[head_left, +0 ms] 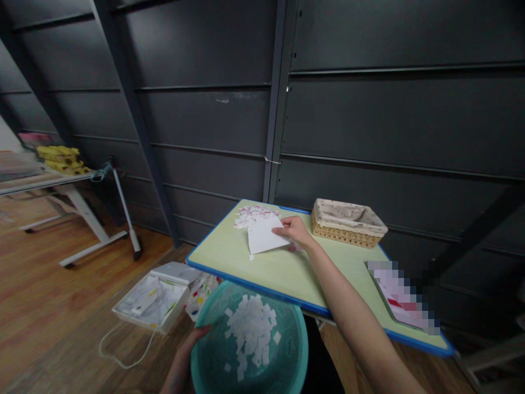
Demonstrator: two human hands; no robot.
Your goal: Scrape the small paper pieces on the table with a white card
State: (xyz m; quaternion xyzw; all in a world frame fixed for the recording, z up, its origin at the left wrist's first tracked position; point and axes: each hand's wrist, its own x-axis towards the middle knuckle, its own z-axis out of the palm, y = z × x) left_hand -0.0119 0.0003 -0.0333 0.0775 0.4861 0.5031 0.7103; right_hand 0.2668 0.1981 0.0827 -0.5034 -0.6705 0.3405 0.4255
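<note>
My right hand (295, 230) pinches the right edge of a white sheet of card (266, 236), which is held over the yellow-green table beside a heap of small paper pieces (255, 215). A single white scrap (251, 257) lies just below the card. My left hand (196, 337) grips the left rim of a teal plastic basket (301, 350) below the table's front edge. Many small white paper squares (252, 328) are piled inside this basket. Part of the left hand is hidden behind the rim.
The blue-edged table (229, 257) carries a cloth-lined wicker basket (346, 236) at the back right and a flat, partly blurred tray-like item (394, 298). On the floor sits an open white box (168, 314) with a cord. A white table (77, 183) stands left; dark wall panels rise behind.
</note>
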